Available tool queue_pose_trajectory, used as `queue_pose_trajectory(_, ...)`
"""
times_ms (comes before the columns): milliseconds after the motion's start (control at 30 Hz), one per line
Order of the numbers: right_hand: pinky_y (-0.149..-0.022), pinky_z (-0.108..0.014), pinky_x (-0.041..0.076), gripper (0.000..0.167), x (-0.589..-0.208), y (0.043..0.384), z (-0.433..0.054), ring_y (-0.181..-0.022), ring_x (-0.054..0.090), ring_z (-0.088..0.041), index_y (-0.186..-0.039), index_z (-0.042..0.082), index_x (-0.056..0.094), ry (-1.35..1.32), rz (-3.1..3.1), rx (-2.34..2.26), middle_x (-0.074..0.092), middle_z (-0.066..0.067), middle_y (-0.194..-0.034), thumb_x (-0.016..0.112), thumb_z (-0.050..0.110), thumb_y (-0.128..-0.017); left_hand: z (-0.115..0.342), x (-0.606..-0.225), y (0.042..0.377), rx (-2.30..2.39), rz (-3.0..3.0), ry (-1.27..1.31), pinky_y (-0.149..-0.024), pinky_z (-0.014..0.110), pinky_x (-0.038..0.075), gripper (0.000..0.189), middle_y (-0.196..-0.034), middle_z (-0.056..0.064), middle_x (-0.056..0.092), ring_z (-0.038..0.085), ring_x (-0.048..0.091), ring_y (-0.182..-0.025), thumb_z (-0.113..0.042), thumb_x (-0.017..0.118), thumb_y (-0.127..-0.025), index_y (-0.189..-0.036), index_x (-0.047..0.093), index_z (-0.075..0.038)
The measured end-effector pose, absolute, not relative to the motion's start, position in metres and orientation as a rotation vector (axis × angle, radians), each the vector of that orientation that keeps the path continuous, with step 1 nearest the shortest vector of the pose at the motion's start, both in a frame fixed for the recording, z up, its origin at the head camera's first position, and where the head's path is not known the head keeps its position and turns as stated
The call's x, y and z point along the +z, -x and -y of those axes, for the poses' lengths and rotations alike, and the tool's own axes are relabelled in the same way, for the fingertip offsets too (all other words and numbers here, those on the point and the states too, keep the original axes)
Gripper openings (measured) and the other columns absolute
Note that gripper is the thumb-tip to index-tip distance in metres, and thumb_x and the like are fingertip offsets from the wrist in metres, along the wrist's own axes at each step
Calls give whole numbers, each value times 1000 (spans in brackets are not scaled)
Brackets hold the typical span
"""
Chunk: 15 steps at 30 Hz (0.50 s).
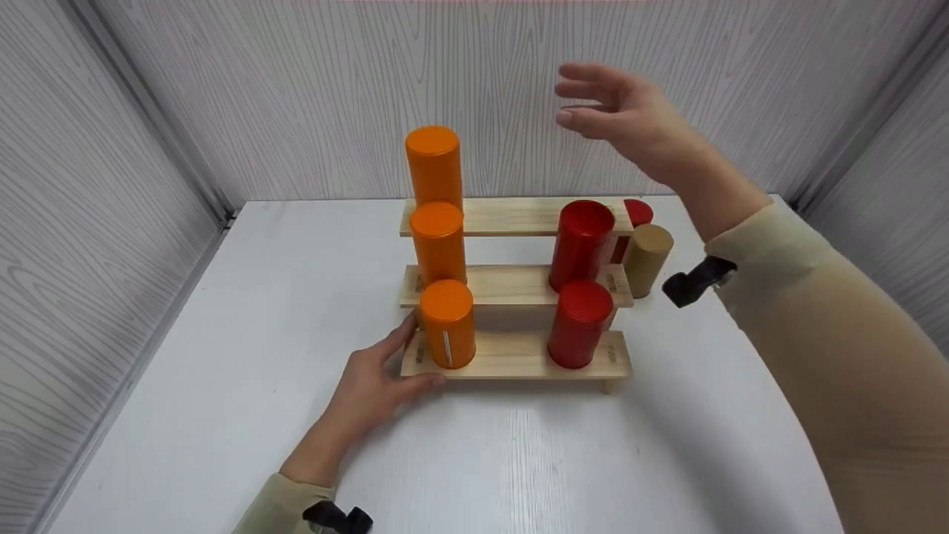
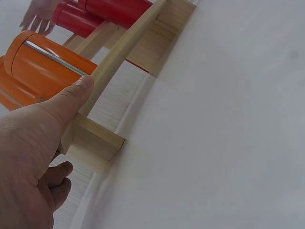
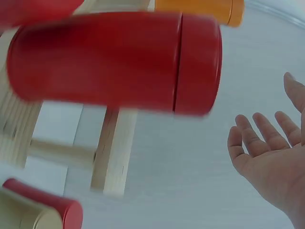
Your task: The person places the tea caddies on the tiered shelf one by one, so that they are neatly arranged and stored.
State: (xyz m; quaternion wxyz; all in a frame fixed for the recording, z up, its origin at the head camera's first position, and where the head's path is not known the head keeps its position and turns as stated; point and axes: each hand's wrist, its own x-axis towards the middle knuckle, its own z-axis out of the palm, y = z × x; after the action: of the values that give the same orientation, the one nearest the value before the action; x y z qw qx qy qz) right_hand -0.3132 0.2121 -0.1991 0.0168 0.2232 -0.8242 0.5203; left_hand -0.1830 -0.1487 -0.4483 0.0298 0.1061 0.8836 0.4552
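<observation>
A three-tier wooden rack (image 1: 511, 356) stands on the white table. Down its left side, one on each tier, are orange cylindrical canisters (image 1: 449, 326). Red canisters (image 1: 580, 326) stand at the right of the middle and bottom tiers. My left hand (image 1: 371, 389) grips the bottom tier's left end; in the left wrist view the thumb (image 2: 71, 98) lies along the shelf edge beside an orange canister. My right hand (image 1: 630, 119) is in the air above the top tier's right part, touching nothing. Its fingers (image 3: 267, 138) look relaxed, slightly bent and apart from the near red canister (image 3: 114, 62).
Right of the rack, a tan canister (image 1: 648, 259) stands on the table (image 1: 296, 297), with another red canister (image 1: 638, 213) behind it, partly hidden. Grey wood-patterned panels (image 1: 489, 96) enclose the table at the back and sides.
</observation>
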Motion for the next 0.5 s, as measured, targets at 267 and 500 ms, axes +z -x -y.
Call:
queue_pose_trajectory(267, -120, -38, 42, 64, -217, 312, -271, -142, 53, -27, -162, 21, 45, -519, 2580, 1620, 48, -8, -162, 72, 28, -104, 149, -448, 182, 1386, -2719, -305, -125, 51, 32, 110, -163, -6, 45, 25, 36, -155, -63, 89, -77, -167, 34, -32)
queue_pose_trajectory(500, -117, -39, 46, 68, -246, 315, -306, -140, 56, -26, -163, 21, 43, -405, 2648, 1560, 48, -10, -162, 73, 31, -103, 153, -448, 180, 1397, -2713, -297, -126, 51, 31, 111, -163, -8, 44, 24, 36, -155, -64, 89, -76, -167, 34, -31)
